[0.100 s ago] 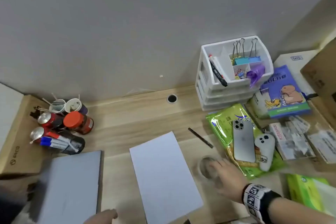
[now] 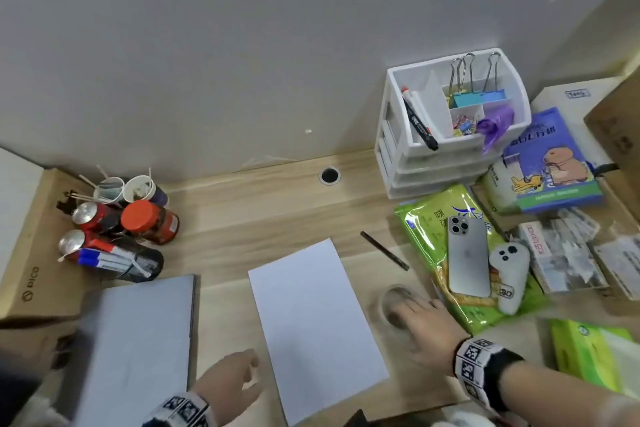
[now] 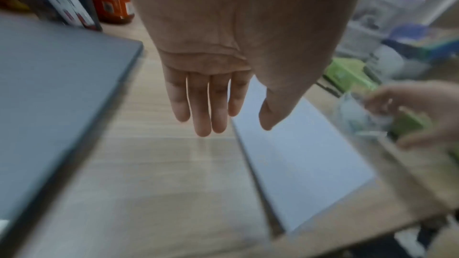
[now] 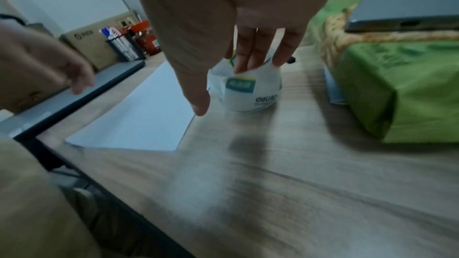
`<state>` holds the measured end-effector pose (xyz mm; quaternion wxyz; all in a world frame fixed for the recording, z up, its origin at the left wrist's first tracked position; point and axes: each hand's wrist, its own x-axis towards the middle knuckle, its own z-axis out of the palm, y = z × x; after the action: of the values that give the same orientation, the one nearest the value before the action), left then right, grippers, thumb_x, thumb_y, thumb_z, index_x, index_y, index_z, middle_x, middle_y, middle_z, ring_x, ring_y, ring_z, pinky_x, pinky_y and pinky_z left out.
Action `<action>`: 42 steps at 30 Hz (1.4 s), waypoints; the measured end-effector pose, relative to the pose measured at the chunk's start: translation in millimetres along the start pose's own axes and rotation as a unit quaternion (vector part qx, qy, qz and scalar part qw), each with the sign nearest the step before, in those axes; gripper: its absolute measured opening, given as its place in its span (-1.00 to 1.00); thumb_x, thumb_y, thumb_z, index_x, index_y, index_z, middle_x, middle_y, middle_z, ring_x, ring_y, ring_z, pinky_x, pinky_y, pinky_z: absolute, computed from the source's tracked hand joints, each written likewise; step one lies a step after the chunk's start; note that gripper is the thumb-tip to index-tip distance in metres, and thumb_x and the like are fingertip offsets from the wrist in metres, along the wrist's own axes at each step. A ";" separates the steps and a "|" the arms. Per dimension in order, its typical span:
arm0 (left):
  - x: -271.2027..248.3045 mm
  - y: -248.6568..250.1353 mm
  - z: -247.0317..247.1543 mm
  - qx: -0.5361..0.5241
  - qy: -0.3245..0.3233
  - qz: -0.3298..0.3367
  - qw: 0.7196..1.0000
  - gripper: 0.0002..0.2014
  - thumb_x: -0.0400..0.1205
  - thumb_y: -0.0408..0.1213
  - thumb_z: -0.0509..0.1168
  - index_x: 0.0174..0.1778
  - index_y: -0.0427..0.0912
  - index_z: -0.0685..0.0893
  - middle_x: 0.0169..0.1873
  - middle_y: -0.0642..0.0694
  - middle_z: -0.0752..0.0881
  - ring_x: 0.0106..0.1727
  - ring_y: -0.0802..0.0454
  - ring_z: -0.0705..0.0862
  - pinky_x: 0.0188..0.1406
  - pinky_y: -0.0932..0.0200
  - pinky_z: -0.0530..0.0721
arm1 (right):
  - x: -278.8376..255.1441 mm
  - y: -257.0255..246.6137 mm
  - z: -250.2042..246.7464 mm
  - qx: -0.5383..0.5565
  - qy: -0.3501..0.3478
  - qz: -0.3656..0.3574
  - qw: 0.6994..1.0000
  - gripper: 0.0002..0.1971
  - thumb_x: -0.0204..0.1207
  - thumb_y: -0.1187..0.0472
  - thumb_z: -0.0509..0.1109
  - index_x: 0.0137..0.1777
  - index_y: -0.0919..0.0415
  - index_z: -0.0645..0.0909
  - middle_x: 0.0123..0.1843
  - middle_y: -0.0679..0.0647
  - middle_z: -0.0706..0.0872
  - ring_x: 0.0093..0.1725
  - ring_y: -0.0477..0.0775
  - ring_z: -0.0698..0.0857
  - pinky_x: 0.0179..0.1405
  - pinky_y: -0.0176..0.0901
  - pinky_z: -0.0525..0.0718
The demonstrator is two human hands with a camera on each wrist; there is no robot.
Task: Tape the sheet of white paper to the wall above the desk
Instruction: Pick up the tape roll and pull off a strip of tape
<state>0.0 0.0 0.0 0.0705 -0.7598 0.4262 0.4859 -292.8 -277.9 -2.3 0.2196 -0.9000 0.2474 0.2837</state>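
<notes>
Wooden desk, grey wall behind. Right hand fingers extended onto clear tape roll, not yet closed. Left hand flat, empty, beside white paper sheet lying on desk. Step: fetching tape. Next: grip, lift, peel.

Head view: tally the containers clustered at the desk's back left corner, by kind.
Paper cups: 2
Drink cans: 2
Orange-lidded jar: 1
Black mesh pen holder: 1
Total: 6
</notes>
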 end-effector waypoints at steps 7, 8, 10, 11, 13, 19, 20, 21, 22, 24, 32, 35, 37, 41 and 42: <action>49.1 97.6 -10.4 -0.067 0.026 0.034 0.997 -0.59 0.70 -0.06 0.30 0.45 -0.08 0.49 0.07 0.03 0.64 -0.06 0.06 0.65 0.04 0.14 0.67 | 22.0 -2.3 -2.5 0.073 0.052 -0.009 0.996 -0.50 0.55 0.31 0.27 0.46 -0.08 0.36 0.21 -0.02 0.78 0.14 0.17 0.71 0.23 -0.01 0.50; 51.8 106.8 -13.6 -0.078 0.033 0.041 0.996 -0.57 0.70 -0.09 0.30 0.48 -0.06 0.45 0.10 0.03 0.62 -0.05 0.05 0.67 0.03 0.14 0.68 | 26.6 -3.1 -6.0 0.113 0.067 -0.019 0.991 -0.50 0.55 0.26 0.31 0.43 -0.14 0.36 0.17 -0.05 0.79 0.11 0.14 0.72 0.20 -0.01 0.58; 58.4 116.5 -21.6 -0.115 0.052 0.044 0.991 -0.53 0.71 -0.12 0.31 0.53 -0.04 0.38 0.17 0.01 0.61 -0.01 0.01 0.73 0.00 0.12 0.71 | 36.9 -4.6 -14.0 0.194 0.099 -0.038 0.975 -0.49 0.48 0.19 0.44 0.38 -0.19 0.41 0.12 -0.09 0.78 0.10 0.06 0.76 0.13 0.00 0.70; 60.8 119.2 -26.4 -0.134 0.063 0.045 0.988 -0.50 0.70 -0.14 0.32 0.55 -0.03 0.35 0.19 0.00 0.61 0.01 -0.02 0.75 -0.01 0.09 0.74 | 41.8 -6.2 -19.9 0.240 0.109 -0.041 0.964 -0.49 0.45 0.17 0.47 0.37 -0.18 0.45 0.09 -0.10 0.76 0.11 0.03 0.76 0.12 -0.01 0.72; 65.0 123.5 -35.5 -0.182 0.088 0.050 0.978 -0.45 0.68 -0.19 0.35 0.57 0.02 0.30 0.19 -0.01 0.61 0.01 -0.05 0.78 -0.06 0.05 0.77 | 51.2 -10.4 -32.6 0.360 0.104 -0.038 0.926 -0.54 0.44 0.21 0.51 0.28 -0.16 0.51 -0.03 -0.10 0.69 0.05 0.01 0.74 0.10 -0.15 0.68; 78.7 135.5 -52.8 -0.215 0.169 0.148 0.950 -0.20 0.51 -0.22 0.56 0.64 0.13 0.35 0.36 0.06 0.42 0.24 0.08 0.58 0.20 0.34 0.56 | 59.3 -28.4 -48.8 0.548 0.038 -0.084 0.831 -0.64 0.48 0.44 0.52 0.19 0.10 0.61 -0.18 0.20 0.62 -0.17 0.08 0.56 -0.15 -0.38 0.55; 82.1 135.8 -54.1 -0.197 0.177 0.165 0.950 -0.24 0.47 -0.19 0.59 0.59 0.11 0.45 0.38 0.10 0.40 0.33 0.07 0.53 0.28 0.28 0.52 | 59.2 -29.0 -48.2 0.562 0.027 -0.088 0.822 -0.66 0.48 0.43 0.51 0.20 0.13 0.63 -0.20 0.18 0.63 -0.18 0.09 0.53 -0.13 -0.29 0.54; 85.0 135.3 -54.2 -0.184 0.178 0.174 0.951 -0.32 0.44 -0.16 0.61 0.49 0.09 0.55 0.39 0.12 0.42 0.39 0.05 0.49 0.33 0.21 0.48 | 59.4 -28.7 -47.1 0.575 0.017 -0.088 0.813 -0.67 0.47 0.41 0.51 0.18 0.10 0.66 -0.23 0.12 0.65 -0.19 0.10 0.50 -0.11 -0.20 0.51; 86.8 135.5 -54.4 -0.175 0.178 0.177 0.952 -0.40 0.41 -0.15 0.63 0.38 0.05 0.64 0.40 0.13 0.46 0.40 0.06 0.47 0.34 0.19 0.46 | 58.7 -28.2 -47.7 0.589 0.007 -0.081 0.804 -0.67 0.44 0.38 0.51 0.16 0.06 0.67 -0.24 0.06 0.67 -0.18 0.11 0.49 -0.08 -0.13 0.49; 90.1 137.3 -53.3 -0.159 0.176 0.170 0.956 -0.52 0.35 -0.12 0.66 0.18 0.02 0.72 0.33 0.12 0.62 0.32 0.10 0.52 0.30 0.21 0.48 | 58.0 -26.1 -48.6 0.613 -0.010 -0.065 0.788 -0.68 0.37 0.28 0.52 0.13 0.06 0.70 -0.19 0.07 0.69 -0.13 0.10 0.54 -0.01 -0.08 0.51; 94.7 154.6 -57.9 -0.190 0.133 0.138 0.963 -0.67 0.16 0.06 0.52 -0.23 0.06 0.69 -0.24 0.03 0.77 -0.20 0.13 0.70 -0.16 0.12 0.75 | 65.6 -18.7 -47.2 0.553 0.086 -0.047 0.828 -0.77 0.52 0.38 0.51 -0.20 -0.01 0.74 -0.25 -0.05 0.71 -0.27 -0.15 0.65 -0.09 -0.18 0.64; 100.2 156.3 -57.7 -0.167 0.132 0.108 0.971 -0.72 0.29 -0.05 0.63 -0.39 0.07 0.61 -0.39 0.09 0.66 -0.36 0.14 0.60 -0.35 0.24 0.60 | 65.7 -15.0 -49.4 0.512 0.130 -0.028 0.849 -0.75 0.53 0.35 0.48 -0.27 -0.04 0.71 -0.24 -0.08 0.75 -0.31 -0.26 0.65 -0.10 -0.24 0.63; 102.3 155.7 -55.8 -0.159 0.131 0.093 0.974 -0.72 0.32 -0.09 0.64 -0.41 -0.02 0.63 -0.43 0.10 0.63 -0.42 0.18 0.54 -0.39 0.29 0.53 | 64.2 -11.3 -48.0 0.501 0.140 -0.024 0.854 -0.78 0.55 0.30 0.45 -0.24 -0.05 0.67 -0.22 -0.08 0.75 -0.24 -0.14 0.67 -0.07 -0.17 0.65; 99.0 164.7 -54.2 -0.138 0.098 0.137 0.976 -0.68 0.27 -0.03 0.60 -0.28 -0.17 0.72 -0.45 0.03 0.64 -0.44 0.16 0.52 -0.38 0.23 0.53 | 60.9 -5.1 -48.2 0.522 0.115 -0.022 0.845 -0.83 0.52 0.28 0.51 0.07 0.09 0.66 -0.04 0.07 0.77 -0.13 0.00 0.71 -0.08 -0.20 0.68; 98.7 167.8 -54.4 -0.134 0.095 0.146 0.976 -0.64 0.23 0.02 0.56 -0.26 -0.16 0.72 -0.44 -0.03 0.66 -0.43 0.15 0.52 -0.37 0.21 0.54 | 61.2 -4.9 -47.9 0.527 0.095 -0.024 0.844 -0.74 0.51 0.28 0.52 0.17 0.10 0.64 -0.03 0.03 0.74 -0.13 -0.05 0.70 -0.10 -0.28 0.65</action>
<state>-67.0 -190.7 0.9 -0.1446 -0.7348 0.4679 0.4692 -226.9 -319.4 -3.4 0.6426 -0.6773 0.3578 0.0187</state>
